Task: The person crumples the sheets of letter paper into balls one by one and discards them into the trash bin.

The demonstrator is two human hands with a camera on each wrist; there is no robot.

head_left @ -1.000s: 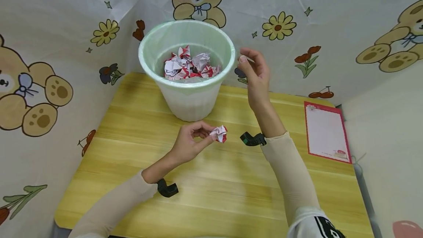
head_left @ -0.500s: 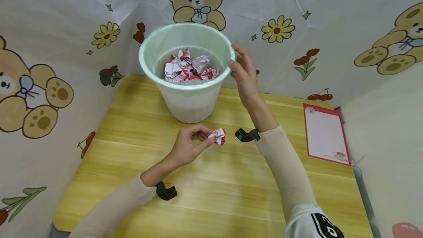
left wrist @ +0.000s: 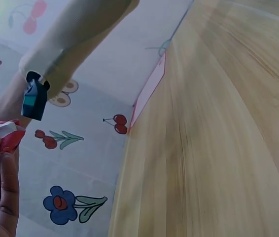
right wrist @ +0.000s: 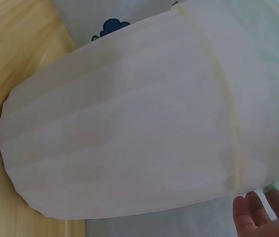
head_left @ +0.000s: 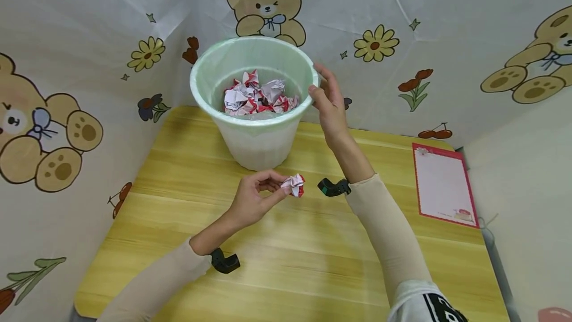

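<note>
My left hand (head_left: 255,200) pinches a crumpled paper ball (head_left: 293,185), white with red edges, between thumb and fingertips just above the table. In the left wrist view, the same paper ball (left wrist: 5,136) sits at the left edge. A pale green trash can (head_left: 254,138) stands upright at the back of the table. Several crumpled white-and-red papers (head_left: 259,94) lie inside it. My right hand (head_left: 331,111) holds the can's right rim, thumb at the near side and fingers at the outer side. The right wrist view shows the fingers (right wrist: 258,212) below the can's rim.
A flat white sheet with a red border (head_left: 446,185) lies at the table's right edge. The yellow wooden table (head_left: 286,272) is backed by a white cloth (head_left: 339,4) printed with bears and flowers. Black wrist cameras (head_left: 334,187) sit on both wrists.
My right hand has moved left from beside the trash can onto its rim and rests there. My left hand keeps the paper ball almost in place. The head view has shifted slightly.
</note>
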